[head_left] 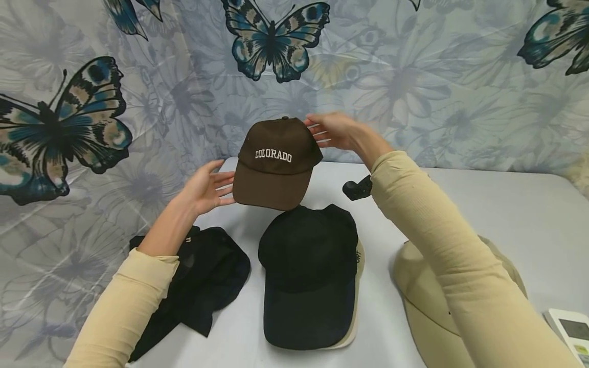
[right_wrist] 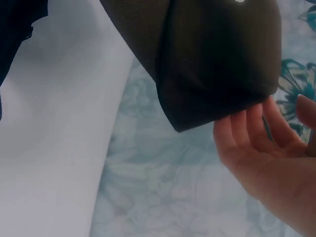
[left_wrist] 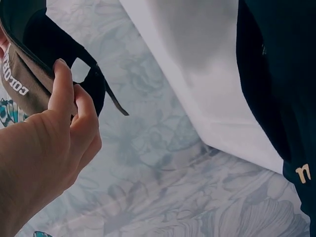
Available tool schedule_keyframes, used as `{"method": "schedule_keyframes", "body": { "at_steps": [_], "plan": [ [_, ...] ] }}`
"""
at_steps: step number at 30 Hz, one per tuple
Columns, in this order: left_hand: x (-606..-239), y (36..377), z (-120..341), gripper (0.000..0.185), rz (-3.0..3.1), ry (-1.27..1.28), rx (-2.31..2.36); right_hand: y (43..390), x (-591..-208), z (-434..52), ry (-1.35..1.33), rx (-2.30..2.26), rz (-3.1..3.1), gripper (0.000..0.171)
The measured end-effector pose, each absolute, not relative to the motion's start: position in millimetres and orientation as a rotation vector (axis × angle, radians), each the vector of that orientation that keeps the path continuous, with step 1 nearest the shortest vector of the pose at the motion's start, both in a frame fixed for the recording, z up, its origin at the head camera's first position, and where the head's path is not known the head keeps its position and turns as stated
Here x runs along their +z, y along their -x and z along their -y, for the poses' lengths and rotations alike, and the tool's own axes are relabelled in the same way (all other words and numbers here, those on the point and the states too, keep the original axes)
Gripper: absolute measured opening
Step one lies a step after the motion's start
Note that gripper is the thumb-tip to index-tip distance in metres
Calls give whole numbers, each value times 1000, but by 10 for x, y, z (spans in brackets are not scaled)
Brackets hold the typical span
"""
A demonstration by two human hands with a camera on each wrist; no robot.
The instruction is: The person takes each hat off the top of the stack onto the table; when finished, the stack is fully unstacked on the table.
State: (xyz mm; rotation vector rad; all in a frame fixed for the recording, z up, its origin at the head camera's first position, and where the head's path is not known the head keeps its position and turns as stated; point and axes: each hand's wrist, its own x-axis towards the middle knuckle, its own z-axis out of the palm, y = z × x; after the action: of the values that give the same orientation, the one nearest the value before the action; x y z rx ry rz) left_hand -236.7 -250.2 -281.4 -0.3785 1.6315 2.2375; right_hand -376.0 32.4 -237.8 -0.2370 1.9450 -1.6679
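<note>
The right hand (right_wrist: 276, 163), fingers straight, touches the brown cap (right_wrist: 217, 59) above the white table (right_wrist: 49, 148).

Two bare hands, long cream-beige sleeves, snug cuffs pushed above the wrists

A white table (head_left: 483, 204) fills the lower part of the picture. A black cap (head_left: 306, 266) lies in the middle, on top of a tan cap (head_left: 358, 291). A black cloth (head_left: 207, 281) lies at lower left. Another tan cap (head_left: 416, 291) lies at lower right. A white gadget (head_left: 570, 332) sits in the bottom right corner.
</note>
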Motion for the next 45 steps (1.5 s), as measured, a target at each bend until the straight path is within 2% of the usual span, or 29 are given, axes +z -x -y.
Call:
{"method": "schedule_keyframes", "body": {
  "at_steps": [13,24,31,45],
  "plan": [
    [-2866,2542,2625,65,-1650,501,2265,3853,-2447,-143,274,-1672,-1921,50],
    [-3146,2759,2601,65,-1659,738,2235,3928,-2680,-74,289,-1634,-1879,55],
    [-3190,2883,2610,65,-1599,885,2278,3988,-2808,-35,255,-1692,-1821,56],
    [-3310,2847,2713,63,-1488,1112,2387,4006,-2936,183,267,-1701,-1799,56]
  ]
}}
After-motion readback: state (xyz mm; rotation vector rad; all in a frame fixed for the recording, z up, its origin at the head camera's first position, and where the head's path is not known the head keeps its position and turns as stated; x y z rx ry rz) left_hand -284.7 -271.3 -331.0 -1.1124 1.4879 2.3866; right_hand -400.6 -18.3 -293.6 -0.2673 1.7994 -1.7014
